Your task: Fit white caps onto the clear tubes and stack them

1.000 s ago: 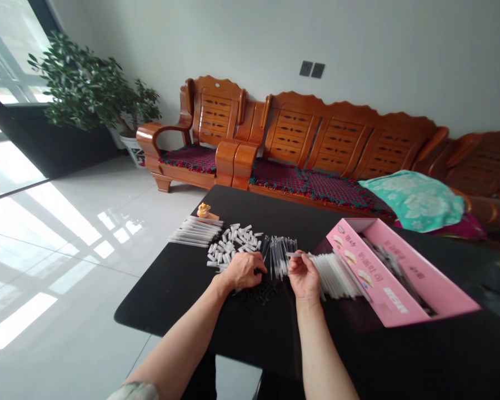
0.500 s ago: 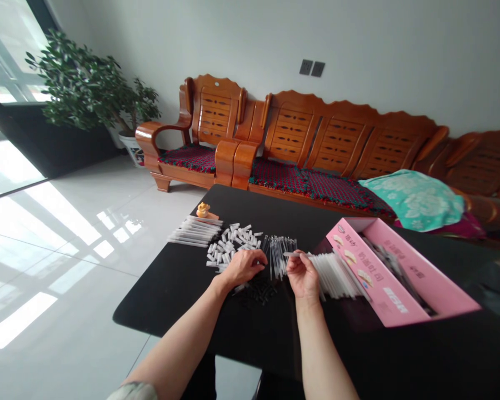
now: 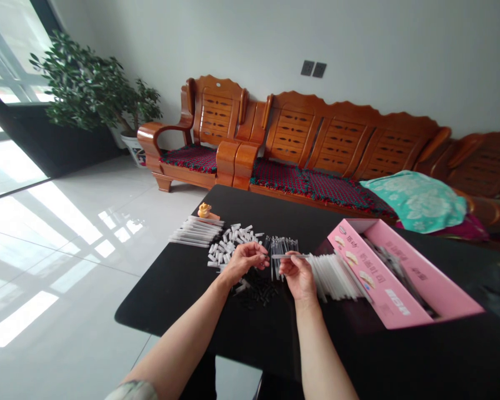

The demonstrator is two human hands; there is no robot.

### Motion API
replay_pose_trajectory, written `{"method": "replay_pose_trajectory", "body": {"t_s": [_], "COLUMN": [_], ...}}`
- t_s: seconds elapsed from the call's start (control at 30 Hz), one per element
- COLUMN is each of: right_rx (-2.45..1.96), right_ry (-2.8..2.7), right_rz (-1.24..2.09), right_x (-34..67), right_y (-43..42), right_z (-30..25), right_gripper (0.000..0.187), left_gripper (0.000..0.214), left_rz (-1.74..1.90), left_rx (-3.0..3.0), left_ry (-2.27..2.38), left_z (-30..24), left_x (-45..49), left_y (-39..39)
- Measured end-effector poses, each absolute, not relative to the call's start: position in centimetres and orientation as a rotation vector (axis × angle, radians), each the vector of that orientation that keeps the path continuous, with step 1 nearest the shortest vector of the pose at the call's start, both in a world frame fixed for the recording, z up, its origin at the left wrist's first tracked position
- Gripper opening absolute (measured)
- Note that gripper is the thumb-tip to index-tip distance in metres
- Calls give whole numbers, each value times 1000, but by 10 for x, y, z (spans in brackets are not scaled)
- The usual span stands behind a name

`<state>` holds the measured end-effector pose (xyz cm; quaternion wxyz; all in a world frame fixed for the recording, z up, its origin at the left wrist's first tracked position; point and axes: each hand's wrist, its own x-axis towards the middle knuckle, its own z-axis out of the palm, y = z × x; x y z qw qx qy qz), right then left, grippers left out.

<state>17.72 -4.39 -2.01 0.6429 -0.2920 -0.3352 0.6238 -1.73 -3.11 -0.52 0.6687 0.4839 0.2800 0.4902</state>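
Note:
My right hand [image 3: 298,275] pinches a thin white pen barrel [image 3: 289,256] that points left over the table. My left hand [image 3: 245,258] is raised with its fingers pinched together at the barrel's left end, on something too small to make out. Below my hands lies a heap of small black parts [image 3: 256,291]. Behind them are a pile of white caps [image 3: 229,241], a bunch of clear refills [image 3: 281,247] and a row of white barrels [image 3: 333,275].
A black table [image 3: 183,278] carries everything. An open pink box [image 3: 404,278] lies at the right. A stack of finished white pens [image 3: 194,231] and a small orange figure [image 3: 204,210] sit at the far left. Wooden sofas [image 3: 312,139] and a potted plant [image 3: 87,89] stand behind.
My left hand has lifted off the black parts and come up to the left end of the barrel. My right hand has shifted slightly left with the barrel.

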Motion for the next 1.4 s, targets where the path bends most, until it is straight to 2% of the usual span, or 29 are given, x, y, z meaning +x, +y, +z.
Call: {"method": "replay_pose_trajectory", "body": {"t_s": [0.8,1.4], "right_rx": [-733,-821], "right_ry": [-793,-802], "right_rz": [1408,1358], "right_x": [171,167], "right_y": [-46,-48], "right_z": [-13,-10], "right_gripper": [16,21], "left_gripper": [35,31], "left_rz": [1076,1198], "left_rx": [1057,1219], "left_ry": [639,800], "left_z": [-4,-12], "left_x": [-15,-13], "left_y": [-33,-30]}}
